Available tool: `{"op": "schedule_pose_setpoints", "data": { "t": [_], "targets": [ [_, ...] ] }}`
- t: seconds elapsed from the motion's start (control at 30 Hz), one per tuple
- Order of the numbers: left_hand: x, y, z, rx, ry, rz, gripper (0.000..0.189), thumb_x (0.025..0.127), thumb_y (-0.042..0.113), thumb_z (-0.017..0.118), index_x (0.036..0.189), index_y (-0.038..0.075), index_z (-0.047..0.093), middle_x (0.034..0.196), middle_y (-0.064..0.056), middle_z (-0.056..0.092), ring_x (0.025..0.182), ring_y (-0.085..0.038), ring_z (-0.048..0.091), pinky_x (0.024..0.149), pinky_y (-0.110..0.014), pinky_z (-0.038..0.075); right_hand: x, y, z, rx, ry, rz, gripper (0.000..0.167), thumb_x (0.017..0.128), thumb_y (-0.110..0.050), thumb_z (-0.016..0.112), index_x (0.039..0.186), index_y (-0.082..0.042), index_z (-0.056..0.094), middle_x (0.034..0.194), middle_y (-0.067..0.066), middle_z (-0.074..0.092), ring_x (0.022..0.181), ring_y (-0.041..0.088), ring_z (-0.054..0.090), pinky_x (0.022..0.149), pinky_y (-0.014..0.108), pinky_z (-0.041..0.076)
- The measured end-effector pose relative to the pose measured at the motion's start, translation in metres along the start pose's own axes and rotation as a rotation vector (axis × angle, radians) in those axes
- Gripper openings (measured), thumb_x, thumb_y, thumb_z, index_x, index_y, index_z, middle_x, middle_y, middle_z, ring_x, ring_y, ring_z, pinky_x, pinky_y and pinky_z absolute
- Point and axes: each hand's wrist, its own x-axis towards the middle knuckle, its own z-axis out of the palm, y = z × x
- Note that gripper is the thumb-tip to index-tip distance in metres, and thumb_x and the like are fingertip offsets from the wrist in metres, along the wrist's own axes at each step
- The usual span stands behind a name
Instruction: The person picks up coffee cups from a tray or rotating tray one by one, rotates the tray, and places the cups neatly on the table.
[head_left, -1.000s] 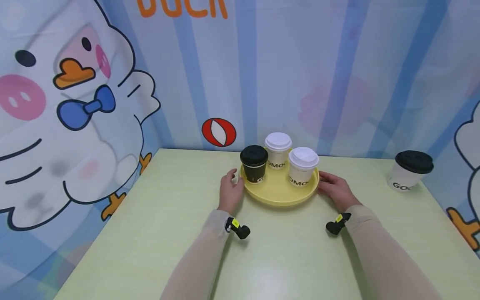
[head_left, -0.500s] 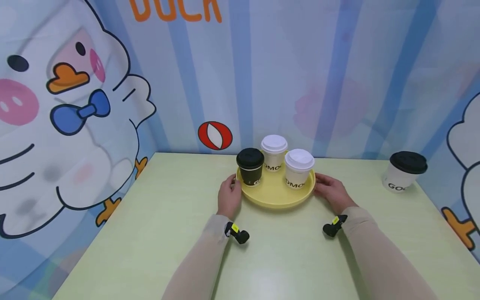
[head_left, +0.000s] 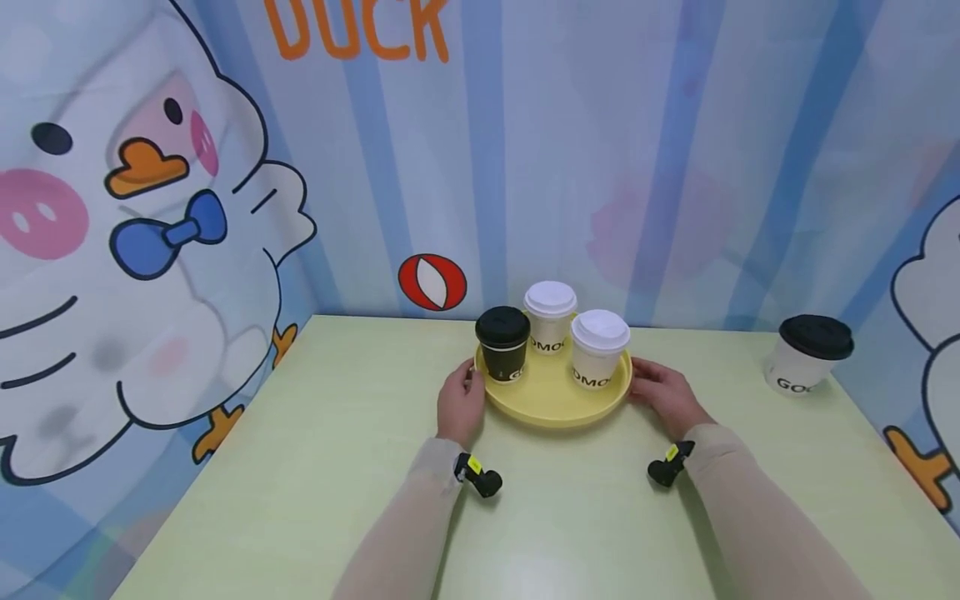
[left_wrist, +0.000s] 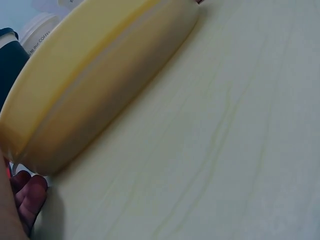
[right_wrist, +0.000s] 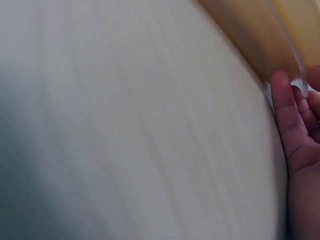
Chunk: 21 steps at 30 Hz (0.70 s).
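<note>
Little has moved but the head view, tipped slightly since the earlier frame; the yellow plate (head_left: 551,403) still sits toward the table's (head_left: 360,417) back, bearing a dark cup (head_left: 504,343) and two white cups (head_left: 597,350). I have the left hand (head_left: 461,406) and right hand (head_left: 666,398) closed on opposite edges, fingers curled beneath; I'd keep both sides level, moving gently lest the cups tip

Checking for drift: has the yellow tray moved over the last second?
No, not visibly: the yellow tray keeps about the same place against the red ball printed on the backdrop; the whole head view shifts slightly instead.
</note>
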Motion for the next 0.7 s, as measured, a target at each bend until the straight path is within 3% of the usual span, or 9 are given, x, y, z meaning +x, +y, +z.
{"op": "schedule_pose_setpoints", "data": {
  "t": [0.13, 0.3, 0.43, 0.57, 0.7],
  "targets": [
    [-0.001, -0.001, 0.002, -0.006, 0.000, -0.017, 0.044, 0.104, 0.032, 0.050, 0.142, 0.012, 0.060, 0.121, -0.008, 0.064, 0.104, -0.024, 0.060, 0.093, -0.044, 0.051, 0.001, -0.001, 0.001, 0.061, 0.025, 0.033, 0.062, 0.096, -0.007, 0.053, 0.155, 0.000, 0.036, 0.149, 0.023, 0.044, 0.107, 0.014, 0.060, 0.087, 0.023, 0.056],
    [0.001, -0.002, 0.004, -0.006, -0.002, -0.027, 0.045, 0.104, 0.034, 0.050, 0.142, 0.013, 0.059, 0.118, -0.006, 0.064, 0.101, -0.023, 0.059, 0.091, -0.042, 0.051, 0.004, -0.012, 0.001, 0.038, 0.046, 0.110, 0.057, 0.100, -0.011, 0.044, 0.155, -0.001, 0.035, 0.146, 0.024, 0.047, 0.096, 0.013, 0.063, 0.082, 0.026, 0.058],
    [0.002, -0.002, 0.005, -0.010, -0.008, -0.033, 0.045, 0.104, 0.034, 0.050, 0.142, 0.013, 0.059, 0.119, -0.006, 0.064, 0.102, -0.023, 0.060, 0.092, -0.041, 0.052, 0.006, -0.028, -0.002, -0.105, 0.062, 0.169, 0.053, 0.105, -0.018, 0.031, 0.153, 0.000, 0.037, 0.143, 0.025, 0.048, 0.103, 0.023, 0.061, 0.083, 0.031, 0.058],
    [0.002, -0.003, 0.005, -0.014, 0.001, -0.038, 0.045, 0.103, 0.034, 0.050, 0.142, 0.013, 0.059, 0.121, -0.006, 0.064, 0.104, -0.022, 0.060, 0.093, -0.042, 0.052, 0.007, -0.050, -0.008, -0.287, 0.091, 0.158, 0.056, 0.105, -0.023, 0.021, 0.151, 0.005, 0.037, 0.144, 0.028, 0.043, 0.116, 0.034, 0.052, 0.090, 0.039, 0.055],
    [0.002, -0.004, 0.005, -0.011, 0.008, -0.034, 0.046, 0.103, 0.035, 0.050, 0.142, 0.013, 0.059, 0.122, -0.006, 0.064, 0.105, -0.022, 0.060, 0.094, -0.043, 0.052, 0.006, -0.075, -0.014, -0.446, 0.118, 0.145, 0.066, 0.106, -0.038, 0.016, 0.152, 0.005, 0.035, 0.147, 0.029, 0.040, 0.121, 0.039, 0.048, 0.094, 0.049, 0.052]
  ]
}}
